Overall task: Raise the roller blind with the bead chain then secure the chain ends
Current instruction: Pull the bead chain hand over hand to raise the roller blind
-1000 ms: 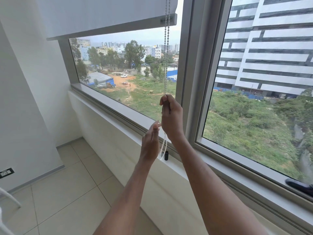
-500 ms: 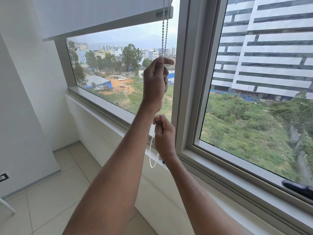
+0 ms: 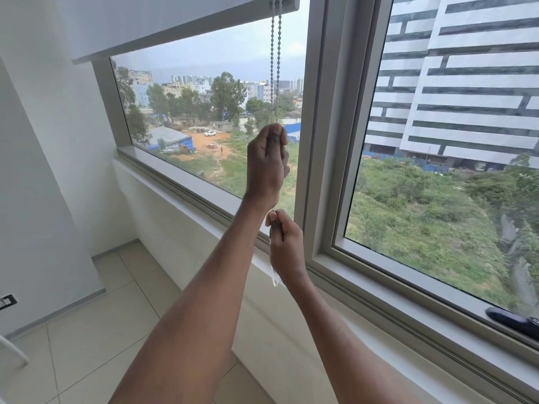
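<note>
while the left hand [image 3: 267,161] is up in front of the glass, closed in a fist round the bead chain [image 3: 275,62], the right hand [image 3: 284,243] sits just below it, pinching the slack between thumb and finger. the roller blind [image 3: 163,21] is raised high, its bottom bar near the top of the window. to my eye the pull goes best straight down along one strand, hand under hand, the lower pinch keeping the loop taut so the beads don't skip. securing the ends is not yet done.
</note>
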